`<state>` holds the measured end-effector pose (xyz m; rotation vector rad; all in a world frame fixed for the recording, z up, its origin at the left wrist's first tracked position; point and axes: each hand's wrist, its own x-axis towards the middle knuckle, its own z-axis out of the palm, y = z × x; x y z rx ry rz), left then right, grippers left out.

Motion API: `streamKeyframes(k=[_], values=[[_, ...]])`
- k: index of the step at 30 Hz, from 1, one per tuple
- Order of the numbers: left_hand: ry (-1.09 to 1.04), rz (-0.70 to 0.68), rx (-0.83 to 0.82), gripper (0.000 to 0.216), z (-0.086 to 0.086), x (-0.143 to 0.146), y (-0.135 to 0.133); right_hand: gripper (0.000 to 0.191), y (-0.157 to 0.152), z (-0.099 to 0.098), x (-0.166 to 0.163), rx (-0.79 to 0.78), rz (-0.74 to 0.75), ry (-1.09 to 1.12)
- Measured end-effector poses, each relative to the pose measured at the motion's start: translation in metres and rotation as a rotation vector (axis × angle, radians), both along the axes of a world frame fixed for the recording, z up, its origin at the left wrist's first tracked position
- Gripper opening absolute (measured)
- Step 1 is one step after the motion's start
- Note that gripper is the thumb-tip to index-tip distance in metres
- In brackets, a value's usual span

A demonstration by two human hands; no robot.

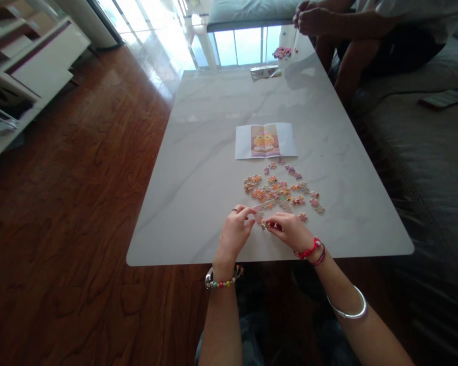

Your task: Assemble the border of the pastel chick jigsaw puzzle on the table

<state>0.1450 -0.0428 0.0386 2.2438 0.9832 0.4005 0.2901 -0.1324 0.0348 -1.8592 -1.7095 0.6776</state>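
Observation:
Near the table's front edge, my right hand [292, 230] pinches a small jigsaw piece [263, 224] between thumb and fingers. My left hand [235, 227] is curled, its fingertips closed at the left edge of a few joined jigsaw pieces [269, 204]. These joined pieces form a pale pink strip with a bend, lying flat between the two hands. Just beyond the hands spreads a heap of loose jigsaw pieces [275, 190], orange, pink and cream. A creased picture sheet [286, 140] with two round yellow figures lies behind the heap.
The marble-patterned table [198, 142] carries a silvery packet [265, 72] and another colourful pile of pieces [282, 52] at its far end. Another person [351, 30] sits at the far right, hands together. A dark sofa [412, 147] runs along the right side.

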Motion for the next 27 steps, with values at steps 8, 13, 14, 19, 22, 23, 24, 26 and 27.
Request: streamKeyframes(k=[8, 13, 14, 19, 22, 23, 24, 26, 27], values=[[-0.026, -0.007, 0.069, 0.019, -0.0006, 0.0007, -0.0024, 0.015, 0.0007, -0.0076, -0.0016, 0.024, 0.022, -0.065], [-0.019, -0.016, 0.108, 0.013, -0.0022, 0.0031, -0.0033, 0.016, 0.0013, -0.0082, -0.0017, 0.010, 0.032, -0.093], [-0.016, -0.020, 0.110, 0.012, -0.0023, 0.0031, -0.0033, 0.017, 0.0014, -0.0080, -0.0015, 0.007, 0.033, -0.100], [-0.004, -0.026, 0.128, 0.011, -0.0018, 0.0022, -0.0026, 0.018, 0.0012, -0.0068, -0.0022, -0.012, 0.038, -0.144], [0.007, -0.029, 0.148, 0.010, -0.0017, 0.0027, -0.0026, 0.019, 0.0013, -0.0054, -0.0044, -0.031, 0.039, -0.190], [0.017, -0.030, 0.155, 0.009, -0.0018, 0.0030, -0.0026, 0.019, 0.0014, -0.0049, -0.0053, -0.037, 0.038, -0.206], [0.030, -0.030, 0.160, 0.009, -0.0018, 0.0033, -0.0027, 0.020, 0.0015, -0.0044, -0.0061, -0.042, 0.037, -0.221], [0.058, -0.030, 0.166, 0.010, -0.0015, 0.0039, -0.0030, 0.020, 0.0017, -0.0035, -0.0074, -0.051, 0.034, -0.250], [0.070, -0.030, 0.166, 0.011, -0.0012, 0.0042, -0.0031, 0.021, 0.0017, -0.0033, -0.0079, -0.053, 0.035, -0.264]])
